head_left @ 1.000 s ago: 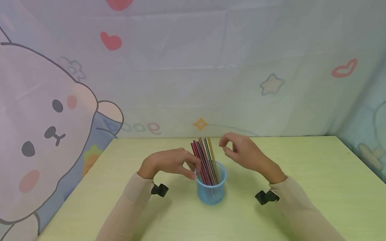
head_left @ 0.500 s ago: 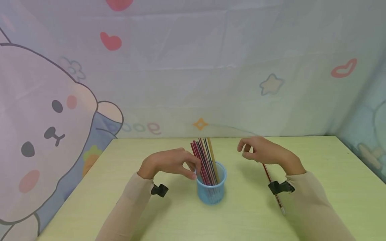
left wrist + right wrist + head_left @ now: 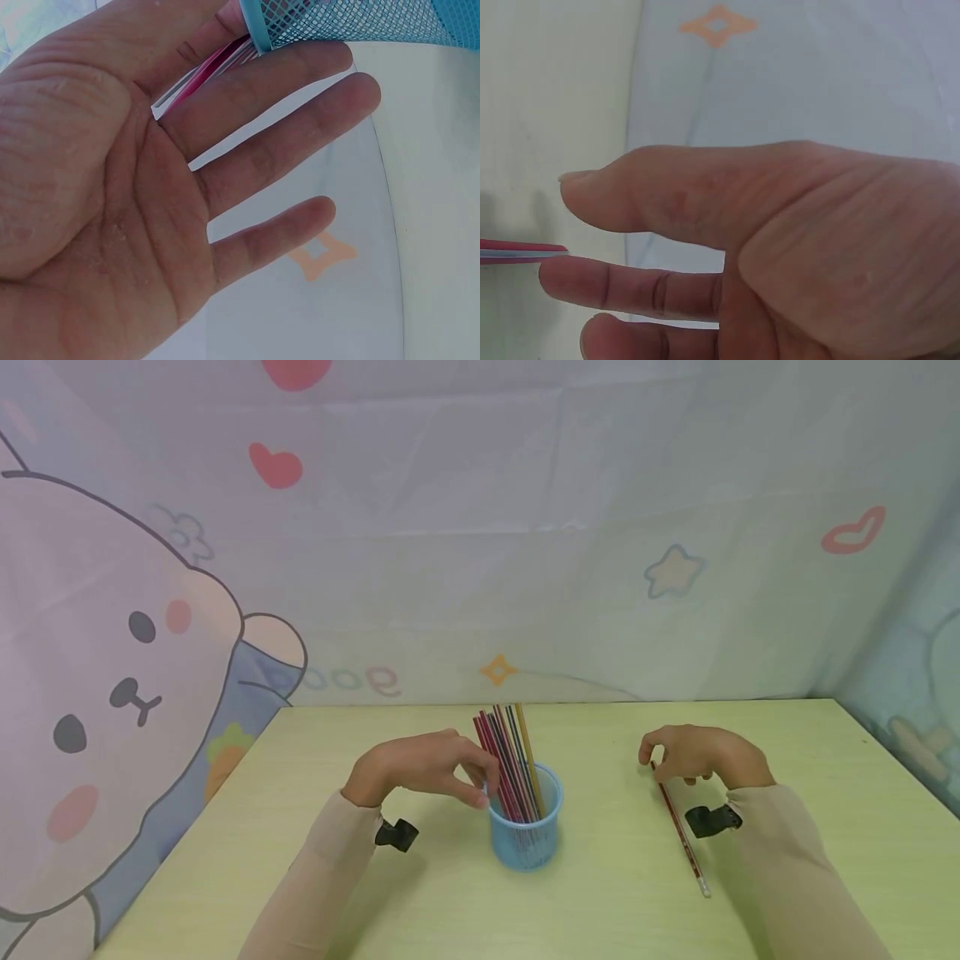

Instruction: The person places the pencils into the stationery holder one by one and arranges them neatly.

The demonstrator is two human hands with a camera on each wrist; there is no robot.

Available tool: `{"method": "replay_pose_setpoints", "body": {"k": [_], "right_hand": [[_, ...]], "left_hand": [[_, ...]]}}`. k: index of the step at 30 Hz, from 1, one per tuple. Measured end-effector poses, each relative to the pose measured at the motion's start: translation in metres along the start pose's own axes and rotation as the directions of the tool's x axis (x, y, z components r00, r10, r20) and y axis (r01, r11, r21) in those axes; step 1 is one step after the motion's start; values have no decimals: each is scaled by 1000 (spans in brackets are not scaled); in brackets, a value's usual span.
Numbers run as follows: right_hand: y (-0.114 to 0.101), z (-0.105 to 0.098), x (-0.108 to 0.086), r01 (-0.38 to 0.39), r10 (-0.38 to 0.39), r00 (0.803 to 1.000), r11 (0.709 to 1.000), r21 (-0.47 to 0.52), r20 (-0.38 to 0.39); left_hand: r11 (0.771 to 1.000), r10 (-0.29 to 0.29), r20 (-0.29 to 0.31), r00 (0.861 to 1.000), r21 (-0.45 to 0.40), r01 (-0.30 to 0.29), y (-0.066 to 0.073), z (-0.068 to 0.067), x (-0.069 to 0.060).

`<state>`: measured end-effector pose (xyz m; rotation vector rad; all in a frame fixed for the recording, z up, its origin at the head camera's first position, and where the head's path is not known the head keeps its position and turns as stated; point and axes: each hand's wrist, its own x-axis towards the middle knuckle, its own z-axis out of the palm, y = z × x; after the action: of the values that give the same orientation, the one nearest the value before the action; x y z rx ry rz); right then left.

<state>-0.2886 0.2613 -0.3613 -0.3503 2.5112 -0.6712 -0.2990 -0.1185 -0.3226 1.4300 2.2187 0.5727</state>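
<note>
A blue mesh pencil cup (image 3: pixel 525 843) stands upright on the table, full of slim pencils (image 3: pixel 510 768) in red, dark and yellow that lean to the left. My left hand (image 3: pixel 420 764) pinches the cup's left rim between thumb and index finger. The other fingers stretch out straight beside the mesh in the left wrist view. A striped red pencil (image 3: pixel 681 835) lies alone on the table to the right, its white-tipped end toward me. My right hand (image 3: pixel 697 752) hovers at its far end. The right wrist view shows that pencil end (image 3: pixel 525 251) between the parted thumb and index fingertip.
The pale yellow table (image 3: pixel 600 910) ends at a printed cloth backdrop (image 3: pixel 480 568) at the back and sides. A black wrist camera (image 3: pixel 396 835) hangs below the left wrist and another black camera (image 3: pixel 712 821) below the right.
My right hand has moved right and down from near the cup to the lone pencil, uncovering that pencil. The left hand and the cup have stayed in place.
</note>
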Motion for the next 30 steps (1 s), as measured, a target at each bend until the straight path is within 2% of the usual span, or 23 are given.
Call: {"method": "replay_pose_setpoints", "body": {"k": [7,17,26,30], "right_hand": [[3,11,9,-24,24,1000,1000,12,10],[-5,27,19,-8,7,999,999,-36,-34],[-10,33,29,96,-114,987,984,-149,-114],[-11,30,32,169,-184,974,979,-115,-131]], "left_hand": [[1000,4,1,1000,-1,-4,-1,1,0],[1000,7,4,1000,4,-7,0,1,-1],[1000,-7,4,1000,13,7,0,0,1],[1000,-7,3,1000,6,7,-1,0,0]]}}
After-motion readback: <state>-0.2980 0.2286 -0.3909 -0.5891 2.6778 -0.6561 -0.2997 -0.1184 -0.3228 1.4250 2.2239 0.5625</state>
